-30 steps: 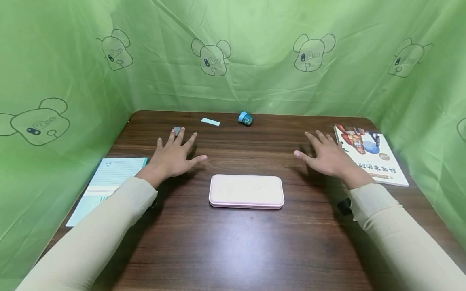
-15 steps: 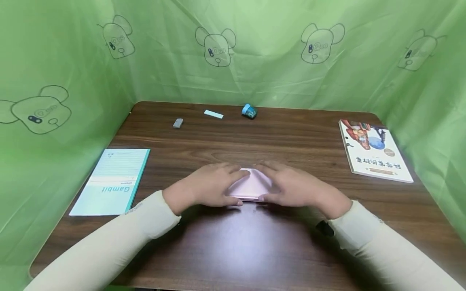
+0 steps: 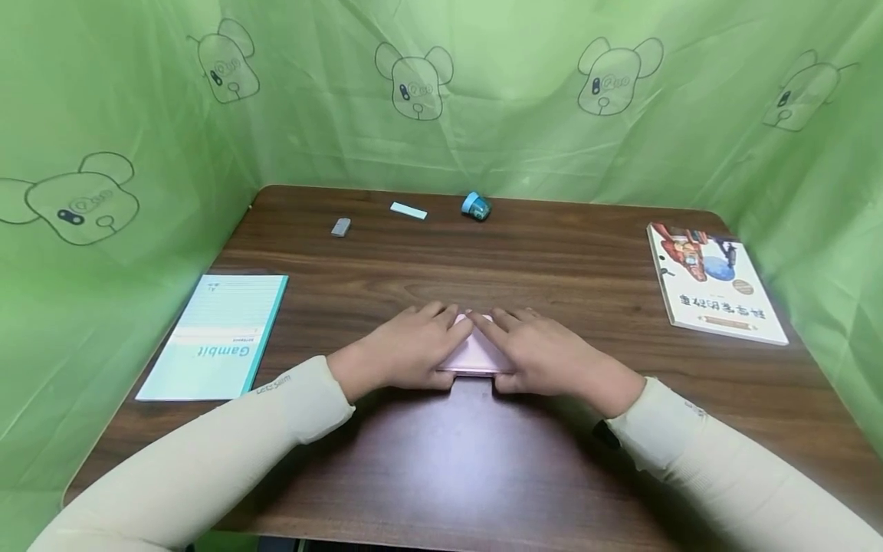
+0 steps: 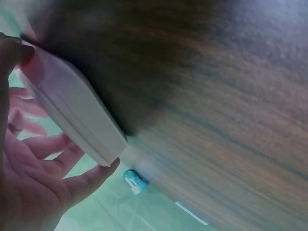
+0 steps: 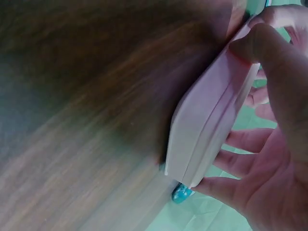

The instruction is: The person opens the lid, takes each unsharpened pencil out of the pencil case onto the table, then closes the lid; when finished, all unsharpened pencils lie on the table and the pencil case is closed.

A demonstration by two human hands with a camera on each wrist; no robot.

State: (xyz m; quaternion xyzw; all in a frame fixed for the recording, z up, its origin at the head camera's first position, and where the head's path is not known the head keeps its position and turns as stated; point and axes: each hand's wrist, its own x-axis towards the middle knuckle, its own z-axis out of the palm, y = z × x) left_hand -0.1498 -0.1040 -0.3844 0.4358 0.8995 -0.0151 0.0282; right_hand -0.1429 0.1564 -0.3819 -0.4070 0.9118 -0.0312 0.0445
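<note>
A flat pink pencil case [image 3: 477,349] with rounded corners lies on the brown table in the head view, largely covered by both hands. My left hand [image 3: 414,349] grips its left part, thumb at the near edge and fingers over the lid. From the other side my right hand [image 3: 541,353] holds it likewise, and the fingers of the two hands nearly meet on top. Both wrist views show the case's side wall with its seam, the left [image 4: 77,103] and the right [image 5: 207,125]. Each thumb presses the near side while a little finger reaches a far corner.
A notebook [image 3: 214,333] lies at the left and a white picture-cover book [image 3: 717,284] at the right. Along the back are a grey eraser [image 3: 341,227], a pale blue strip [image 3: 408,210] and a small teal object with a blue cap [image 3: 476,205]. Green curtains enclose the table.
Both hands have come inward from the sides, fingers spread before, and taken hold of the pencil case. Since half a second ago they have closed in further. The head view has tilted down.
</note>
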